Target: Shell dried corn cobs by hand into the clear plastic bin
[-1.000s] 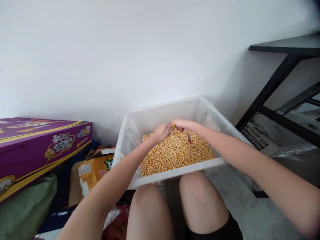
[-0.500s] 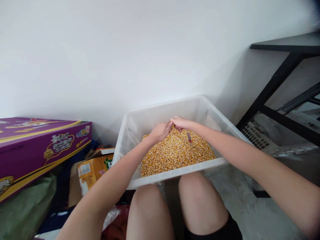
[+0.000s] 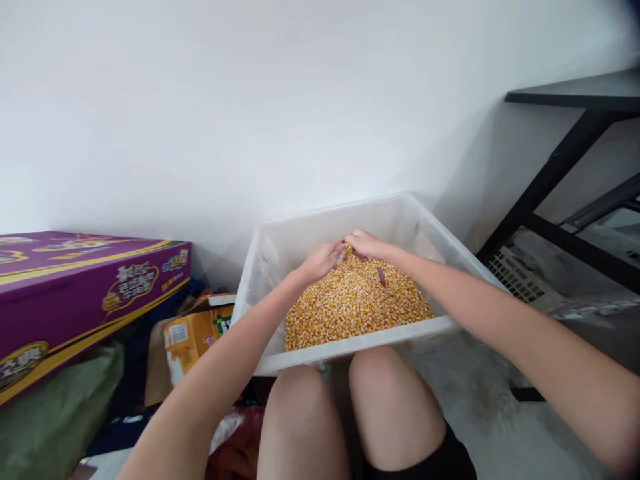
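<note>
A translucent white plastic bin (image 3: 345, 341) stands before my knees, with a heap of loose yellow corn kernels (image 3: 345, 307) in it. Over the far part of the heap, my left hand (image 3: 321, 261) is closed, a pale piece that looks like a corn cob showing at its fingertips. My right hand (image 3: 366, 245) is beside it, fingers curled down; what they hold, if anything, is hidden. On the kernels, right of my hands, lies a screwdriver-like tool (image 3: 381, 277) with a dark and red handle.
At the left are a purple carton (image 3: 95, 287), a torn orange box (image 3: 193, 343) and a green bag (image 3: 65, 407). A black-framed table (image 3: 555, 157) stands at the right, above a white plastic basket (image 3: 520, 277). Behind the bin rises a white wall (image 3: 320, 113).
My hands have drawn slightly apart, and a small gap with yellow in it now shows between them. The whole view has shifted a little. The tool stays on the kernels.
</note>
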Available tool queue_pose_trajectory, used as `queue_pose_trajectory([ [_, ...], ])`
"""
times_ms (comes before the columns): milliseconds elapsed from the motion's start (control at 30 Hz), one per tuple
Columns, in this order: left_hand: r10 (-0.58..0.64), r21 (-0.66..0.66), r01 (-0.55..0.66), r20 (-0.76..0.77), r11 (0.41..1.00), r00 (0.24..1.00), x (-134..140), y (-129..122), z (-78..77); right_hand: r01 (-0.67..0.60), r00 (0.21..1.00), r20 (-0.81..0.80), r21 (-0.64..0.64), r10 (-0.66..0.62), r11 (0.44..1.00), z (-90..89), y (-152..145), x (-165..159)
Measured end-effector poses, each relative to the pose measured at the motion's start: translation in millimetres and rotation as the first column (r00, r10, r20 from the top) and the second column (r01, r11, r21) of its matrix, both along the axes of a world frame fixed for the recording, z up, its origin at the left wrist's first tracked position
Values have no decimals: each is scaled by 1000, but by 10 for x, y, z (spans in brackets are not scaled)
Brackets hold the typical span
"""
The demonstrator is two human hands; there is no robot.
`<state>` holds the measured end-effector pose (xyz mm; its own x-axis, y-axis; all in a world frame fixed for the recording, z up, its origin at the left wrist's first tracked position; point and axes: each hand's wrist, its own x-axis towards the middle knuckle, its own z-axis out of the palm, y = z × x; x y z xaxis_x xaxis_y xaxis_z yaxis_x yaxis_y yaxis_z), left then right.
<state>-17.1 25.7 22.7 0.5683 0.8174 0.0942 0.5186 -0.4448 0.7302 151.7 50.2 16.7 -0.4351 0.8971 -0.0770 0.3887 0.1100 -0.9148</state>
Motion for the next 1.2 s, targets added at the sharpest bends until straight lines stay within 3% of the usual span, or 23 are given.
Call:
queue_pose_trajectory([
  [167, 38, -170, -3, 202, 985, 979, 47, 48, -117, -8, 994, 105, 13, 6, 1000, 7, 51, 51],
  [467, 54, -56, -53, 20, 997, 998, -7, 34, 27, 44, 994, 98, 32, -47, 999, -11, 50, -46],
  [633, 74, -191, -49, 123, 980, 990, -15, 55, 42, 12, 992, 124, 106, -25, 994, 23, 35, -17],
  [767, 123, -283, -63, 199, 957, 972, -29, 103, -54, -13, 993, 117, 49, 7, 999, 39, 52, -3],
  [900, 265, -188, -238, 138, 953, 954, -81, 203, -137, -22, 999, 46, -36, 24, 999, 69, 66, 27],
  [1000, 348, -99, -341, 63, 935, 935, -133, 231, -92, -27, 1000, 3, -54, 27, 998, 112, 61, 56],
  [1100, 280, 9, -280, -44, 960, 959, -159, 159, 34, 30, 1000, 6, -51, -30, 998, 147, 49, 71],
  [1200, 226, 241, -163, -266, 957, 937, -116, 18, 150, 140, 989, -30, -73, -143, 987, 153, 39, 53],
])
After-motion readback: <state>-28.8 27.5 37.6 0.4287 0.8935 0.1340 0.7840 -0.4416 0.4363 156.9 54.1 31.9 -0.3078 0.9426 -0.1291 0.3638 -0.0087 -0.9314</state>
